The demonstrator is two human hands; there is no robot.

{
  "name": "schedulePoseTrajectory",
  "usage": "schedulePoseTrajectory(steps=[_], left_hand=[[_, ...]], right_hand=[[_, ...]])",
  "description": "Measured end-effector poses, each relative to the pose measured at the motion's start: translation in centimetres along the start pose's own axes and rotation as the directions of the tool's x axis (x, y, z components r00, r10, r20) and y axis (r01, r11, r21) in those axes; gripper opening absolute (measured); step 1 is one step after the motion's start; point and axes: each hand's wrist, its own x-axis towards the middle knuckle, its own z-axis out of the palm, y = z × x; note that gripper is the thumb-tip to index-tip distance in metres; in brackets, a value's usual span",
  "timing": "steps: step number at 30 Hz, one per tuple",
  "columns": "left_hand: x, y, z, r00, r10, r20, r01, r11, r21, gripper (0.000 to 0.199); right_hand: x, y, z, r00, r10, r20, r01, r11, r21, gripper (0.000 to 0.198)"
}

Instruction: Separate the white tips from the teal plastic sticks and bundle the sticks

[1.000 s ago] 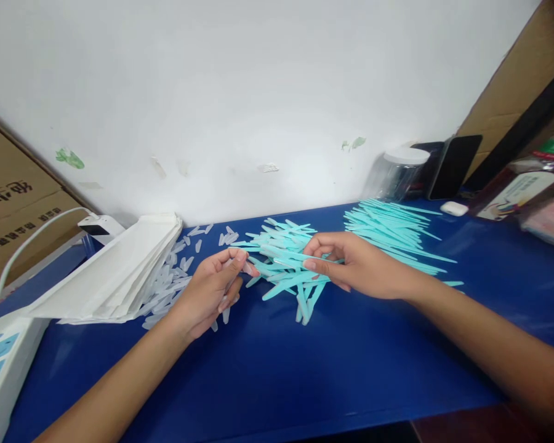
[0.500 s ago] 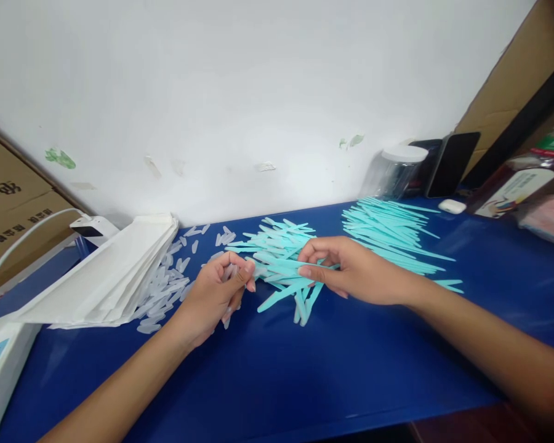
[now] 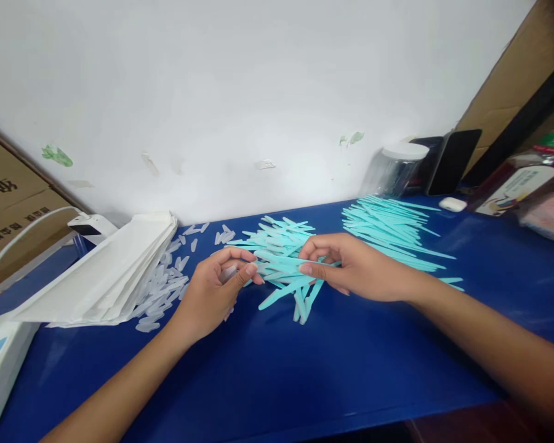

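My right hand (image 3: 355, 267) pinches a turquoise eyebrow razor (image 3: 284, 266) between thumb and fingers, its head pointing left. At that head, the thumb and fingertips of my left hand (image 3: 207, 292) are closed on a small translucent blade cap, mostly hidden by the fingers. More clear caps (image 3: 228, 274) sit in the curl of my left palm. Under and behind the hands lies a loose heap of turquoise razors (image 3: 281, 234), several with pale covered ends. To the left, loose translucent caps (image 3: 159, 295) are scattered on the blue table (image 3: 268, 375).
Another pile of turquoise razors (image 3: 388, 234) lies at the right. White paper sleeves (image 3: 106, 271) and a white device with a cable (image 3: 92, 227) are at left. A lidded clear jar (image 3: 394, 172), a phone (image 3: 452, 163), a white earbud case (image 3: 452, 205) and a bottle (image 3: 517, 184) stand behind.
My left hand has turned slightly and its fingertips have closed over the cap at the razor's head. My right hand has barely moved.
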Motion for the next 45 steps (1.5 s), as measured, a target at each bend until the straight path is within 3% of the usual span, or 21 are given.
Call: schedulePoseTrajectory(steps=[8, 16, 36, 45], left_hand=[[0.2, -0.2, -0.4, 0.997, -0.077, 0.001, 0.077, 0.994, -0.072, 0.044], [0.2, 0.0, -0.1, 0.994, -0.08, -0.071, 0.073, 0.993, -0.097, 0.045], [-0.5, 0.0, 1.1, 0.996, -0.086, 0.03, 0.088, 0.992, -0.086, 0.043], [-0.4, -0.1, 0.2, 0.986, -0.151, 0.067, 0.162, 0.961, -0.223, 0.047]], right_hand=[[-0.1, -0.2, -0.7, 0.993, -0.034, -0.11, 0.033, 0.999, -0.017, 0.036], [0.4, -0.2, -0.8, 0.939, -0.134, -0.318, 0.117, 0.991, -0.07, 0.04], [0.2, 0.0, 1.9, 0.949, -0.113, -0.294, 0.105, 0.994, -0.041, 0.04], [0.2, -0.2, 0.6, 0.935, -0.129, -0.33, 0.115, 0.991, -0.061, 0.037]])
